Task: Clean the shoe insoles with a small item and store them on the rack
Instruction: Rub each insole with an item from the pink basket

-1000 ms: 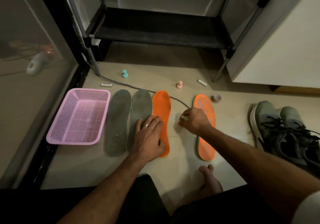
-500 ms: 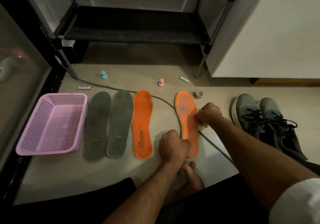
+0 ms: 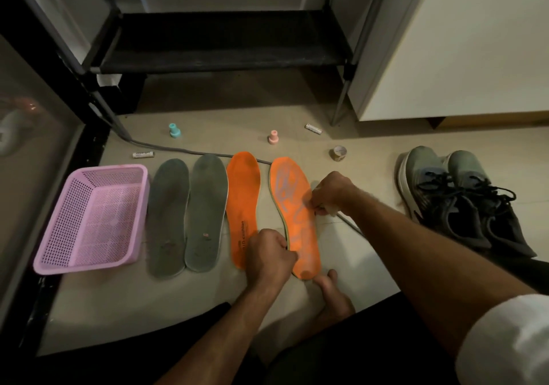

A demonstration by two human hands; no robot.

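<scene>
Four insoles lie side by side on the floor: two grey insoles (image 3: 187,215) and two orange ones. The left hand (image 3: 271,255) is curled into a fist pinching the heel-side edge of the smeared orange insole (image 3: 294,215), which is streaked with pale marks. The right hand (image 3: 332,193) sits at that insole's outer edge, fingers curled around a small pale item (image 3: 328,209) pressed against it; what the item is cannot be told. The plain orange insole (image 3: 243,206) lies just left of the left hand, touching the grey pair's neighbour.

Further left of the left hand stands one pink mesh basket (image 3: 89,218). Beyond both hands lie two batteries (image 3: 143,154), one teal stopper (image 3: 174,130), one pink stopper (image 3: 273,137) and one tape roll (image 3: 338,152). A grey cable (image 3: 166,148) runs under the orange insoles and comes out beneath the right wrist. Right of the right hand sit two grey sneakers (image 3: 457,200). The black rack (image 3: 219,43) stands beyond everything. A bare foot (image 3: 334,292) touches the smeared insole's heel.
</scene>
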